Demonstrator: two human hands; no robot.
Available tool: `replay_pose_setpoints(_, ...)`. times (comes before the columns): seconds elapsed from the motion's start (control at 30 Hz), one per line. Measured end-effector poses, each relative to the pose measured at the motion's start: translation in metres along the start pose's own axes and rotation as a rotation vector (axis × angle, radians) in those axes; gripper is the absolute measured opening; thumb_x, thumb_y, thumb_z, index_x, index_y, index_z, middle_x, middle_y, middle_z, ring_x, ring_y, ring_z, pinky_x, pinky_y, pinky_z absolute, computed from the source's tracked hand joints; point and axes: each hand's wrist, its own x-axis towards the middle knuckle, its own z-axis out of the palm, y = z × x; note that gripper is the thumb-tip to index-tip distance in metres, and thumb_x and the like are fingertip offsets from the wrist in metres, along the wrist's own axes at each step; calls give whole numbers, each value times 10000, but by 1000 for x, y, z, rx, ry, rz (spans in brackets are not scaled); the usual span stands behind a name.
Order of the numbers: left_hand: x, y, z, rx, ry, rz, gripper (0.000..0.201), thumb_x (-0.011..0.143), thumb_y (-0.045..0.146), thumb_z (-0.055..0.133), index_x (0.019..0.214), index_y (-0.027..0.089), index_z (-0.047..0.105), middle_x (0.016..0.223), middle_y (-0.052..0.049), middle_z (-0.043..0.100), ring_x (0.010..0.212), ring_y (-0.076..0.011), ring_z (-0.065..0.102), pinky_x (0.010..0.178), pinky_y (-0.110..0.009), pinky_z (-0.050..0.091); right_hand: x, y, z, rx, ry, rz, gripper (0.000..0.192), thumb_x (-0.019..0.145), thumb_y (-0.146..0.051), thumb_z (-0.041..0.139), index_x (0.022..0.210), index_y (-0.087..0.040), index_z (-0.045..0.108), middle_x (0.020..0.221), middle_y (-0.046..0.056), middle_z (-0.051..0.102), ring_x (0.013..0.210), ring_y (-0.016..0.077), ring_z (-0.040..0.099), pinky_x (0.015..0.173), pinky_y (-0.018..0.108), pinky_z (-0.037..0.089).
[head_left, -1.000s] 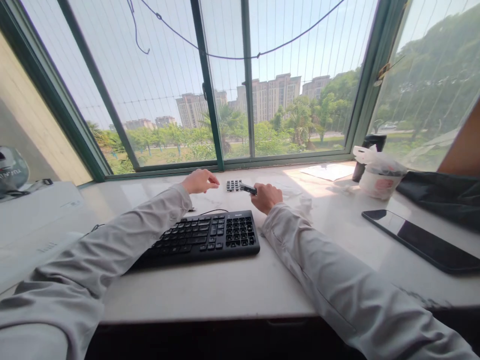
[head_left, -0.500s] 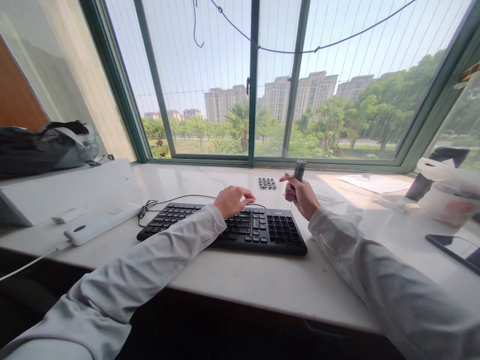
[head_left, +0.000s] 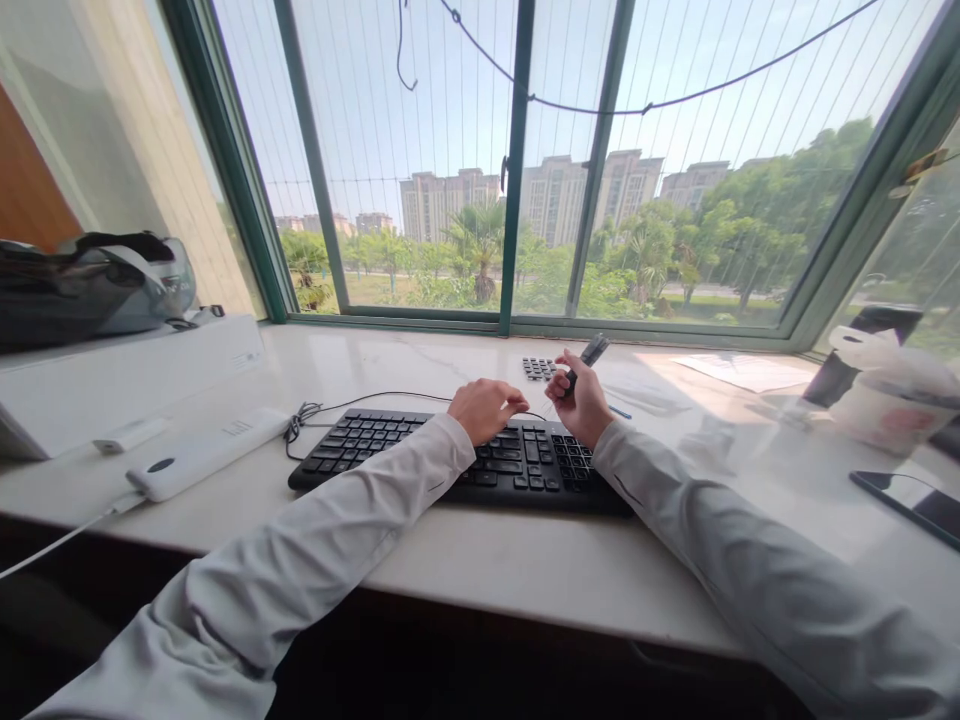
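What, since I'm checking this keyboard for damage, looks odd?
The number pad of the keyboard: its sockets look bare, unlike the capped keys beside them, and what look like loose keycaps sit in rows on the counter.

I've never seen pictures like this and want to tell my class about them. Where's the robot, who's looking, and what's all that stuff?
There's no robot here! These are a person's own two hands, in light grey sleeves. All the pictures come from one camera worn on the person's head, looking forward and down, so you see much what they see.

The right hand holds a dark tool; I can't tell exactly what kind. The left hand is at the black keyboard, and I can't see anything held in it.

Behind the keyboard, small dark pieces sit in rows on the pale counter. A phone lies at the right, and a long white device at the left.
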Motion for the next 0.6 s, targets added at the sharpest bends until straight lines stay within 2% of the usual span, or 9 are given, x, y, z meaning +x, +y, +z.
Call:
replay_pose_setpoints(0.1,1,2,7,-80,-34,-21,309,859,517,541,959,311,748,986,-24,736,920,-223,665,797,-306,491,-5,11,3,1,-69,-3,290,815,-456,607,760,-205,470,474,-109,269,419,65,270,420,187,287)
replay_pose_setpoints(0.3,2,7,14,-110,-72,-28,229,841,447,580,914,301,740,951,-11,743,910,-226,669,814,-314,495,-10,14,2,-31,-146,-18,335,799,-500,631,767,-199,488,490,-106,268,430,63,275,431,189,307)
replay_pose_setpoints(0.6,1,9,10,-74,-117,-49,247,885,395,511,945,262,709,954,-24,730,932,-225,651,816,-307,479,-4,16,-4,-45,-37,-13,214,800,-321,626,697,-187,495,482,-92,270,424,68,279,415,205,314)
